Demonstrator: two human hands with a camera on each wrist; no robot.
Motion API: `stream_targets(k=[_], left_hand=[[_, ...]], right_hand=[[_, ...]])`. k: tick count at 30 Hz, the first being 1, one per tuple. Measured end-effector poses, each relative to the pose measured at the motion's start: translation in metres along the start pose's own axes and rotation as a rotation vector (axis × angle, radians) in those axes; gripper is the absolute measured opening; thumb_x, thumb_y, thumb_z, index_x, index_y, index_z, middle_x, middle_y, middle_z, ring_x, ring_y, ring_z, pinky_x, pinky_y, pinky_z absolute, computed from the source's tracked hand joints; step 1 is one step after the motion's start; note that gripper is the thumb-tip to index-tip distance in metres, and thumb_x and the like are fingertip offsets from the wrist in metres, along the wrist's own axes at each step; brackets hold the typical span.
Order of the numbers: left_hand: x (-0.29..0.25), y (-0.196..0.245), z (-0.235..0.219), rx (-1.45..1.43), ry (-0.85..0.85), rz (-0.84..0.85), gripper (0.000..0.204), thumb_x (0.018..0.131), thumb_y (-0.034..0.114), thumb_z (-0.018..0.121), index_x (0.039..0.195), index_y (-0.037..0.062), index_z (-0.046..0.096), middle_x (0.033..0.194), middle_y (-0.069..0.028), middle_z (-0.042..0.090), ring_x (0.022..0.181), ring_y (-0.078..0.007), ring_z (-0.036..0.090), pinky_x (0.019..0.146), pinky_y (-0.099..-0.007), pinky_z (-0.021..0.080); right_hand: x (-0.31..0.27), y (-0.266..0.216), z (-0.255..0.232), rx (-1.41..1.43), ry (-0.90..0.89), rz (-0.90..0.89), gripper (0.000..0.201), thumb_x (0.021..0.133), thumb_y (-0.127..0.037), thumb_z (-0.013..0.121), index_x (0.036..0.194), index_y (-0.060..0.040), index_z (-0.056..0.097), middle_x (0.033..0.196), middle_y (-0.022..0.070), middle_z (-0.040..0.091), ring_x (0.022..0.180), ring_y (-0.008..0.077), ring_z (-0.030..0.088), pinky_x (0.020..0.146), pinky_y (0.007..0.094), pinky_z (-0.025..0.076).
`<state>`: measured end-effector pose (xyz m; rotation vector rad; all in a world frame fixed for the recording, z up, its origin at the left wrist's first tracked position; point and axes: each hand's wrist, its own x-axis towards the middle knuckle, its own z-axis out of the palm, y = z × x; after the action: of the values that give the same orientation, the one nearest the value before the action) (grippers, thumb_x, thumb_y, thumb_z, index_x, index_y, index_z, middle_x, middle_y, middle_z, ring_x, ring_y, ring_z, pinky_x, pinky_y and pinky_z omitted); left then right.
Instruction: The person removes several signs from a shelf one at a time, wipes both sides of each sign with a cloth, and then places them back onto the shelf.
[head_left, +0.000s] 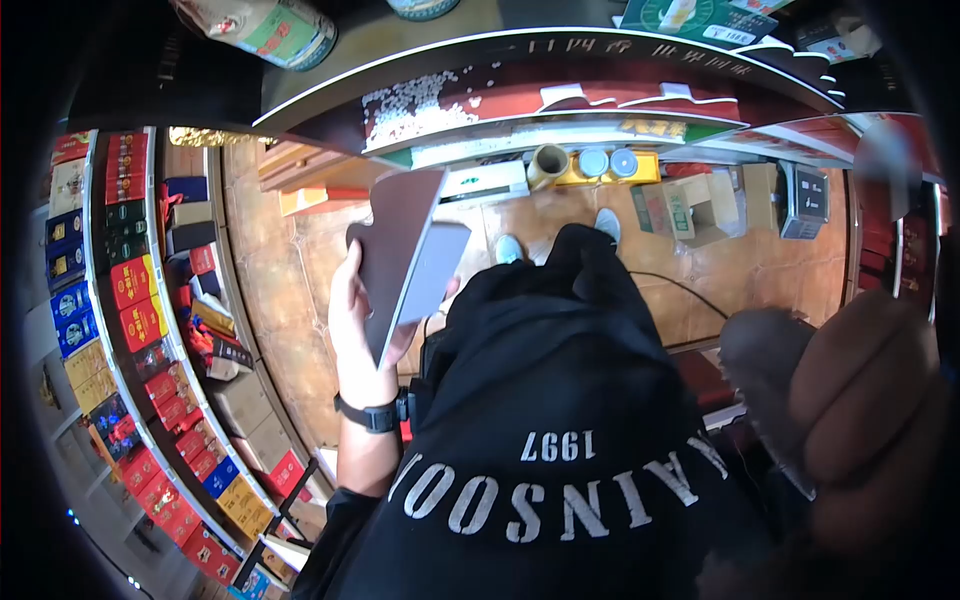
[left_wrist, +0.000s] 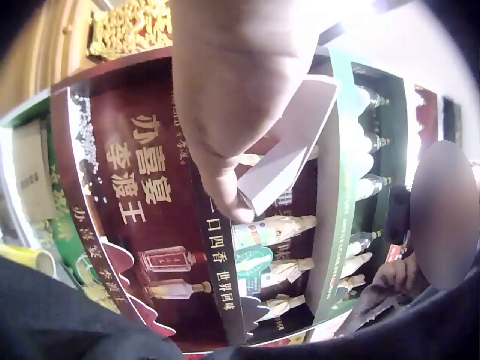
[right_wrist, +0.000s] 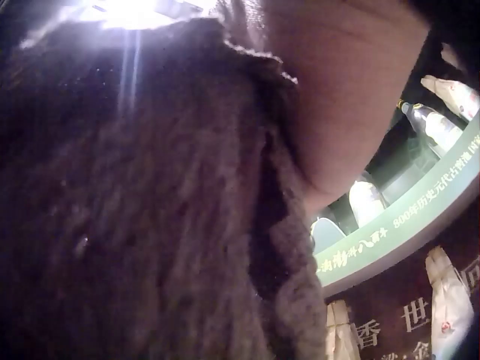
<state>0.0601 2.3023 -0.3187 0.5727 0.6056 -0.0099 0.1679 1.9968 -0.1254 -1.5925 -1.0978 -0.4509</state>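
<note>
In the head view my left hand (head_left: 350,310) grips a flat, folded brown-and-grey card (head_left: 400,235) with a pale edge, upright in front of my lap. A black watch (head_left: 380,415) is on that wrist. From the left wrist, the hand (left_wrist: 232,97) shows large, with the thumb against the card's white side (left_wrist: 285,161). My right hand (head_left: 850,410) looms dark and blurred, close to the head camera, its fingers bent. In the right wrist view, bare skin (right_wrist: 345,97) borders dark fuzzy material (right_wrist: 150,195); I cannot tell whether the fingers hold anything.
Ahead stands a display shelf (head_left: 560,60) with wrapped bottles (left_wrist: 285,266). Shelves of boxed goods (head_left: 135,300) line the left. An open cardboard box (head_left: 705,205) and a yellow crate (head_left: 640,165) with cans stand on the tiled floor (head_left: 560,215). A black cable (head_left: 690,290) crosses it.
</note>
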Motion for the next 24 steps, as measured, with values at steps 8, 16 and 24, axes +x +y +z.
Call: stream_targets(k=[8,16,24], left_hand=[[-0.001,-0.001,-0.011,-0.102,-0.246,-0.068,0.069,0.098,0.052,0.057,0.149,0.0064,0.051,0.144,-0.0196,0.056,0.119,-0.0407,0.063,0.077,-0.0603,0.058],[0.003,-0.003,0.018,-0.071,-0.407,-0.215,0.085,0.085,0.042,0.058,0.156,-0.001,0.039,0.149,-0.0299,0.05,0.132,-0.0524,0.055,0.071,-0.058,0.063],[0.019,-0.024,0.024,0.119,-0.475,-0.22,0.072,0.099,0.046,0.045,0.153,-0.0018,0.043,0.138,-0.0284,0.061,0.102,-0.0377,0.066,0.072,-0.042,0.056]], right_hand=[[0.002,-0.009,0.008,-0.006,0.018,0.01,0.025,0.093,-0.024,0.068,0.101,-0.001,0.062,0.092,0.0119,0.067,0.081,0.0212,0.063,0.074,0.036,0.05],[0.009,-0.006,0.022,-0.038,0.103,0.148,0.027,0.094,-0.023,0.067,0.106,0.0014,0.063,0.095,0.013,0.068,0.085,0.0206,0.065,0.077,0.0351,0.051],[-0.055,0.05,0.097,0.202,0.259,0.856,0.049,0.095,-0.013,0.068,0.14,-0.0006,0.054,0.127,0.0144,0.06,0.119,0.0267,0.06,0.106,0.0409,0.047]])
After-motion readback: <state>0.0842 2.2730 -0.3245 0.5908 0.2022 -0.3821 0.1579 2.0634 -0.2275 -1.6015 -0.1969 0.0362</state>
